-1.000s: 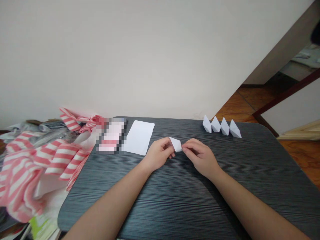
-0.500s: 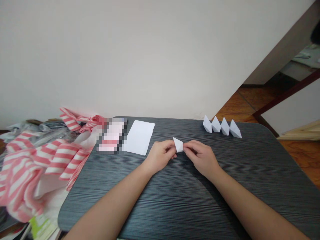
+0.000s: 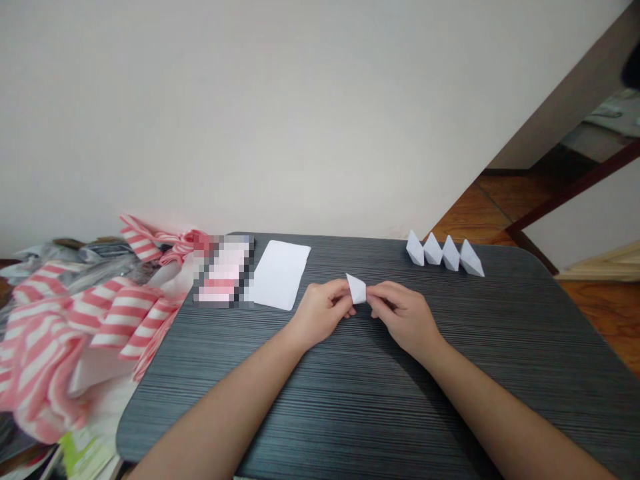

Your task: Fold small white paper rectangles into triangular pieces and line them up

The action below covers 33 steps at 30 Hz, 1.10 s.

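Folded white paper [image 3: 356, 289] is held between both hands, near the middle of the tabletop's width and closer to its far edge than to its near edge. Whether it is raised clear of the dark, finely ribbed tabletop [image 3: 525, 353] cannot be told. A narrow pinching grip is formed on its left side by the left hand [image 3: 320, 313] and on its right side by the right hand [image 3: 403, 317]. Part of each hand's fingers is hidden behind the paper or the other fingers. Over the last second, the tip of the paper has been turned from a leftward lean to nearly upright, and the piece now stands as a small point between the fingertips.

Toward the far edge, a blank white paper sheet [image 3: 279, 275] lies flat to the left of the hands. Just beside it, near the far left corner, a pixelated object [image 3: 223, 273] cannot be made out. Four folded paper boats [image 3: 444, 255] are set side by side near the far edge, to the right. Pink-and-white striped fabric [image 3: 100, 320] is heaped beyond the left edge, with grey plastic [image 3: 103, 257] behind it and green-printed paper [image 3: 85, 457] below it. A wooden floor [image 3: 500, 200] is seen past the far right corner, and a white wall [image 3: 250, 113] rises beyond the far edge.
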{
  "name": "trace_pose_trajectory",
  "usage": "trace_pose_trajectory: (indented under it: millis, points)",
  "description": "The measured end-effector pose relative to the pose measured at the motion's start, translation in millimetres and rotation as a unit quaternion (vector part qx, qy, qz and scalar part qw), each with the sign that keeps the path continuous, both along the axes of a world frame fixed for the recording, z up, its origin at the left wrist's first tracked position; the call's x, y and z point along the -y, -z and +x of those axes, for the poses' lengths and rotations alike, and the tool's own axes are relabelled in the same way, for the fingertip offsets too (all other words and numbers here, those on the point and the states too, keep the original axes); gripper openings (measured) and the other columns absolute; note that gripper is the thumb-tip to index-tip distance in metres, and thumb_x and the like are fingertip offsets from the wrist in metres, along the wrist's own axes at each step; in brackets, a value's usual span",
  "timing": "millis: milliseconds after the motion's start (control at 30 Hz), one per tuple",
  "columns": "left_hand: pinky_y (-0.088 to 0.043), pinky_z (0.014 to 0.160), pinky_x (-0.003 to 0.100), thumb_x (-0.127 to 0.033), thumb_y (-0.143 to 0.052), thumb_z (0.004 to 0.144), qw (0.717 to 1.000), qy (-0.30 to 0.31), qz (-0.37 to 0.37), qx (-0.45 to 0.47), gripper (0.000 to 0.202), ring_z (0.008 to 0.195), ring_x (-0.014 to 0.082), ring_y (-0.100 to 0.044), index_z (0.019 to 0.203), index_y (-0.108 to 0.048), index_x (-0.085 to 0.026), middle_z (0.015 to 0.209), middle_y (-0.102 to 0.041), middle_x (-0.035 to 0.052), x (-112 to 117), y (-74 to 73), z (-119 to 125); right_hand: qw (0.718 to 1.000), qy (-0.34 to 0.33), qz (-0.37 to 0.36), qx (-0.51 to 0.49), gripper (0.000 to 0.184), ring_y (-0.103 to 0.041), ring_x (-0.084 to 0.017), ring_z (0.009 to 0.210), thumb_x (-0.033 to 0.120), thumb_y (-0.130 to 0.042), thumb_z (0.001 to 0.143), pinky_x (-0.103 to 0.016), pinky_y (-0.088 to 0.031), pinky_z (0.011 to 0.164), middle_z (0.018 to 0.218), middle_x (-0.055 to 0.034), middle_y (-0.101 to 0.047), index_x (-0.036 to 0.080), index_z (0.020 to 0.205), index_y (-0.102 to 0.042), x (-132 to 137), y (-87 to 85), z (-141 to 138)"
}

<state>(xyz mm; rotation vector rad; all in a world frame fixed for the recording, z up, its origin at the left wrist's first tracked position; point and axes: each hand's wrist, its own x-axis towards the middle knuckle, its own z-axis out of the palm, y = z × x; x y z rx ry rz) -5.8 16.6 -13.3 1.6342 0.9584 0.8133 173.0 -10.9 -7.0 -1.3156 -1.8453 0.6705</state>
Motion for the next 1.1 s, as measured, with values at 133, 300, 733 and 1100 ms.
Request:
trace_pose_trajectory:
  millis: [133, 300, 733, 1100]
  points:
    - [-0.052, 0.063, 0.022, -0.02, -0.048, 0.085, 1.0, 0.001, -0.006, 0.007, 0.028, 0.064, 0.0114, -0.063, 0.109, -0.063, -0.017, 0.079, -0.068, 0.0036, 0.0, -1.3, 0.2, 1.0, 0.002, -0.012, -0.001, 0.021, -0.057, -0.013, 0.054, 0.023, -0.049, 0.088, -0.027, -0.045, 0.058, 0.073, -0.002, -0.061, 0.022, 0.094, -0.069, 0.2, 0.7, 0.2]
    - [-0.052, 0.063, 0.022, -0.019, -0.049, 0.084, 1.0, 0.008, -0.004, 0.008, 0.027, 0.063, 0.0106, -0.062, 0.107, -0.063, -0.017, 0.079, -0.068, 0.0034, -0.4, -2.6, -0.3, 1.0, 0.004, -0.017, 0.014, 0.02, -0.056, -0.013, 0.053, 0.021, -0.049, 0.087, -0.027, -0.045, 0.058, 0.065, -0.0003, -0.058, 0.022, 0.092, -0.069, -0.7, -1.2, 0.3]
    - [-0.05, 0.065, 0.022, -0.019, -0.048, 0.084, 1.0, 0.011, 0.002, -0.02, 0.023, 0.065, 0.0115, -0.062, 0.1, -0.065, -0.017, 0.075, -0.066, 0.002, -1.5, 0.4, -2.0, 0.999, 0.024, -0.034, 0.0, 0.01, -0.056, -0.016, 0.067, 0.018, -0.053, 0.084, -0.028, -0.043, 0.064, 0.073, -0.0015, -0.06, 0.02, 0.085, -0.063, -2.2, 5.3, -0.3]
    - [-0.047, 0.064, 0.022, -0.019, -0.048, 0.084, 1.0, 0.018, 0.007, -0.016, 0.02, 0.064, 0.0108, -0.059, 0.095, -0.065, -0.017, 0.072, -0.063, 0.0013, -2.6, 4.0, -2.8, 0.999, -0.007, -0.028, -0.034, 0.01, -0.051, -0.013, 0.067, 0.014, -0.054, 0.083, -0.026, -0.041, 0.058, 0.088, -0.0043, -0.055, 0.019, 0.085, -0.062, -4.0, 7.1, -0.3]
